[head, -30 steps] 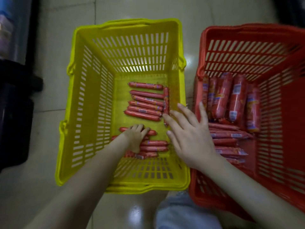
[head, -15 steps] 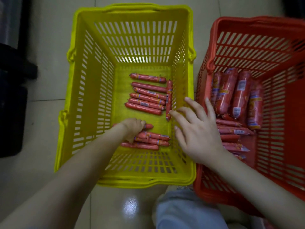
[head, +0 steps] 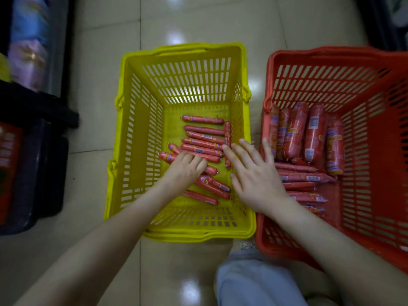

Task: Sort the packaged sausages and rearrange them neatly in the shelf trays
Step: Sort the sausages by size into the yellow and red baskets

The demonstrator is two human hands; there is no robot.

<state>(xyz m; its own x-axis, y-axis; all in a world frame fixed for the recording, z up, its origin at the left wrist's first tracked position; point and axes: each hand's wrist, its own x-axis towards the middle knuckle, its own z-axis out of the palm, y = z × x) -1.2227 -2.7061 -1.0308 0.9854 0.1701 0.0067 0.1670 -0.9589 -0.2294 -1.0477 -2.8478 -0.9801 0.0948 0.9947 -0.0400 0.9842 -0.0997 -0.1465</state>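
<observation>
The yellow basket [head: 136, 151] and red basket [head: 331, 51] stand side by side on the tiled floor [head: 99, 85], rims nearly touching. Open floor runs left as far as a dark shelf base [head: 33, 111]. Inside the yellow basket, the left side and near end of the bottom show bare. A knee [head: 254, 281] in pale jeans sits just before the baskets. The right hand [head: 254, 173] hangs spread, fingers straight, over the yellow basket's right wall. The left hand [head: 187, 167] lies low in that basket, fingers bent over a few thin sausages [head: 203, 129]; grip or mere press, I cannot tell. These are slim red sticks, a crosswise row at the back, looser ones nearer. Thick sausages [head: 313, 131] lie packed in the red basket's left side.
</observation>
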